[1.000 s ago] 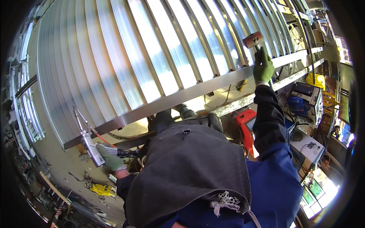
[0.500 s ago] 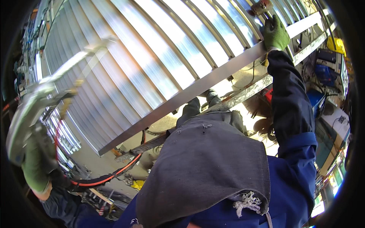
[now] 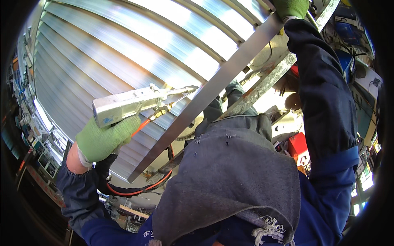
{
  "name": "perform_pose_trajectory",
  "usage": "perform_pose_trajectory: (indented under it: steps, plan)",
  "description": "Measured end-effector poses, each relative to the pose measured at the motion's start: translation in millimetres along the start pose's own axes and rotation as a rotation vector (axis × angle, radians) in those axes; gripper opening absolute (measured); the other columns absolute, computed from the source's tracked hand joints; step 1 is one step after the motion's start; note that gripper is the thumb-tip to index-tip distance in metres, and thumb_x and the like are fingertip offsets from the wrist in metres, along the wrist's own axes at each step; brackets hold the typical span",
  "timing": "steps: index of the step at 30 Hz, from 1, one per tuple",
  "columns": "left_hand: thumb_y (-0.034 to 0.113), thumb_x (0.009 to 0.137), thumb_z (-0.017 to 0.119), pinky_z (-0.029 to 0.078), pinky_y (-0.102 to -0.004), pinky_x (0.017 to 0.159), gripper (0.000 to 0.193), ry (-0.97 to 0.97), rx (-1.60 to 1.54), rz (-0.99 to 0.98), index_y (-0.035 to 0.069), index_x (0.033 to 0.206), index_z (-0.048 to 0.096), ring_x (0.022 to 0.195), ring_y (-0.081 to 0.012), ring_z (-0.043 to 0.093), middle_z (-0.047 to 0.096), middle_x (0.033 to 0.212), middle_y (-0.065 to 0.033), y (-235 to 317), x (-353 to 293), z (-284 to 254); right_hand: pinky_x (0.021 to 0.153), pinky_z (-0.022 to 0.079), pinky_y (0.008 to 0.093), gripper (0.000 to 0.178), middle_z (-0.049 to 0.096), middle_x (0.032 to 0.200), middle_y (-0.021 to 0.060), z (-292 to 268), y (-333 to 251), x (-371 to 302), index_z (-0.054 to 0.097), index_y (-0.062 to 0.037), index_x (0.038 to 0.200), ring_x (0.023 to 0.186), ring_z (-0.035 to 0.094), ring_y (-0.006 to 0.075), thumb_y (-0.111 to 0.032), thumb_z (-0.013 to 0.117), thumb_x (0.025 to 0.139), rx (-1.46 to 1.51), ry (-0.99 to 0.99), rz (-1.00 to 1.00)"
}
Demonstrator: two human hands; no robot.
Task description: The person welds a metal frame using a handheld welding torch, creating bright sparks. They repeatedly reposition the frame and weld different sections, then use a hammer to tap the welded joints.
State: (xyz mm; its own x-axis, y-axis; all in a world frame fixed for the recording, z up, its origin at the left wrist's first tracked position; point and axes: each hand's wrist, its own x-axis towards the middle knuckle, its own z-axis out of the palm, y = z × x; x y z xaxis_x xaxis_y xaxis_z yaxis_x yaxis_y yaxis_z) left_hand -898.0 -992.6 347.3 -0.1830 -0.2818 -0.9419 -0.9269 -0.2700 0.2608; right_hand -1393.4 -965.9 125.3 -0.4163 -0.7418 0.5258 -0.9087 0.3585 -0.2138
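Observation:
My left hand (image 3: pixel 104 138), in a green glove, is closed around a silver handheld welding gun (image 3: pixel 127 102) with a long box-shaped body. Its nozzle (image 3: pixel 184 90) points right and lies close to the flat metal edge bar (image 3: pixel 197 102) of a large slatted metal panel (image 3: pixel 98 74). Whether the tip touches the bar cannot be told. A brass fitting (image 3: pixel 160 112) with an orange hose runs beside the nozzle. My right hand (image 3: pixel 292 7), gloved in green, is at the far end of the same bar, its fingers cut off by the upper picture edge.
An orange and black hose (image 3: pixel 135 192) loops below my left forearm. A worn support beam (image 3: pixel 266 84) runs under the panel, near my legs. On the right stand a red box (image 3: pixel 298 147) and grey equipment cases (image 3: pixel 365 88). A dark apron (image 3: pixel 230 176) covers my front.
The welding gun has swung right with my left hand, from the far left to beside the edge bar. In the picture, the panel and my right hand have shifted upward.

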Motion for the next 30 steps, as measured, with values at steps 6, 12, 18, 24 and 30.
perform_pose_trajectory:
  steps: [6,12,18,24,30]
  plan:
    - [0.035,0.099,0.074,0.048,-0.0263,0.059,0.037,-0.011,-0.064,-0.084,0.004,0.117,0.072,0.067,-0.0108,0.061,0.068,0.080,-0.0021,9.3,16.1,0.6,0.083,0.056,0.0504,0.040,0.075,0.103,0.0175,2.2,0.8,1.5,0.073,-0.0113,0.123,0.092,0.072,0.0401,-0.026,0.074,0.086,-0.039,-0.009,0.013]
    - [0.032,0.100,0.074,0.050,-0.0262,0.060,0.039,-0.076,-0.121,0.036,0.001,0.124,0.070,0.070,-0.0118,0.063,0.070,0.086,-0.0033,1.4,28.2,-0.4,0.084,0.056,0.0506,0.041,0.074,0.106,0.0172,5.2,3.4,1.4,0.073,-0.0123,0.124,0.095,0.071,0.0397,-0.028,0.074,0.086,-0.053,0.025,-0.015]
    - [0.034,0.099,0.075,0.049,-0.0261,0.058,0.040,-0.062,-0.179,0.035,0.001,0.122,0.071,0.068,-0.0119,0.063,0.070,0.084,-0.0034,-6.0,29.0,1.4,0.087,0.055,0.0510,0.041,0.074,0.109,0.0181,3.6,2.2,1.8,0.073,-0.0117,0.124,0.096,0.071,0.0407,-0.029,0.073,0.087,-0.061,0.019,-0.014]
    - [0.032,0.099,0.076,0.050,-0.0260,0.059,0.041,-0.065,-0.184,-0.019,0.001,0.124,0.070,0.069,-0.0121,0.064,0.071,0.087,-0.0037,-8.6,29.6,-0.7,0.088,0.054,0.0513,0.040,0.074,0.109,0.0184,3.3,1.5,2.9,0.073,-0.0114,0.124,0.097,0.071,0.0409,-0.029,0.072,0.088,-0.064,0.000,-0.006]
    - [0.029,0.098,0.077,0.051,-0.0250,0.061,0.040,-0.102,-0.269,0.073,0.001,0.125,0.070,0.072,-0.0122,0.065,0.071,0.088,-0.0042,-11.3,33.0,-1.9,0.085,0.055,0.0505,0.042,0.075,0.106,0.0176,1.8,-2.2,2.9,0.072,-0.0115,0.125,0.093,0.072,0.0403,-0.028,0.073,0.087,-0.085,0.010,-0.012]
